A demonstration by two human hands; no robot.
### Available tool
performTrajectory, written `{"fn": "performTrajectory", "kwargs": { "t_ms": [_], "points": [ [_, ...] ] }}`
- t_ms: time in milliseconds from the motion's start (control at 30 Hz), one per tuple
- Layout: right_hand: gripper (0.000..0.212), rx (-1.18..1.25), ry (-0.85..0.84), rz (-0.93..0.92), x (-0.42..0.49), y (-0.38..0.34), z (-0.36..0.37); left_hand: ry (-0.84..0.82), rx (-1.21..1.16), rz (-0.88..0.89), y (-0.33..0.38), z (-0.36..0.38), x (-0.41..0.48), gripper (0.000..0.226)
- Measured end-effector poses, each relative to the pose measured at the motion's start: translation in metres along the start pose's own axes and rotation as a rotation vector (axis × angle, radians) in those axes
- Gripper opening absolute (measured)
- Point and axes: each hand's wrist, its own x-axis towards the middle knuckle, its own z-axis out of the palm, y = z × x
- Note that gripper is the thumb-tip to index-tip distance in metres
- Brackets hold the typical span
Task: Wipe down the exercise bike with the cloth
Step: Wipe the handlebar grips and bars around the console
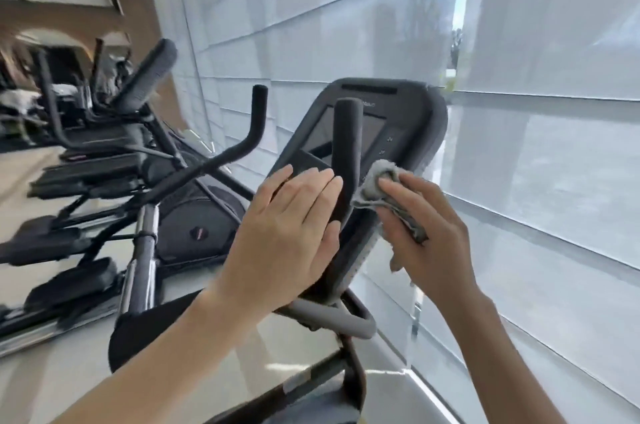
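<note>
The exercise bike's dark console (408, 119) with a screen stands in the middle of the view, a black upright handlebar grip (346, 133) in front of it. My left hand (287, 229) lies flat with fingers extended against the console's lower left and the grip's base. My right hand (426, 233) is shut on a crumpled grey cloth (377, 184), pressing it on the console's lower right edge beside the grip. A second black handlebar (242, 143) rises to the left. The grey lower handle (332, 314) shows beneath my hands.
Another exercise machine (145, 84) with pedals and a chrome post (142, 250) stands close on the left, repeated in a wall mirror. Large windows with white roller blinds (519, 43) fill the right and far side. Pale floor (69, 382) lies below.
</note>
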Motion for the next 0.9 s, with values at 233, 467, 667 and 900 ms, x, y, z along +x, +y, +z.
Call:
{"fn": "performTrajectory", "kwargs": {
  "t_ms": [233,467,667,900],
  "points": [
    [0.031,0.189,0.040,-0.028,0.091,0.037,0.000,-0.027,0.106,0.012,-0.025,0.017,0.045,0.043],
    [0.021,0.364,-0.367,0.122,0.168,0.049,0.025,-0.187,0.116,0.035,-0.031,0.034,0.044,0.053],
    [0.020,0.474,-0.385,0.192,0.155,0.047,0.040,-0.279,0.047,0.032,-0.040,0.040,0.039,0.060],
    [0.033,0.339,-0.038,0.134,0.114,0.039,0.054,-0.246,0.028,0.039,-0.040,0.041,0.037,0.060]
  ]
}}
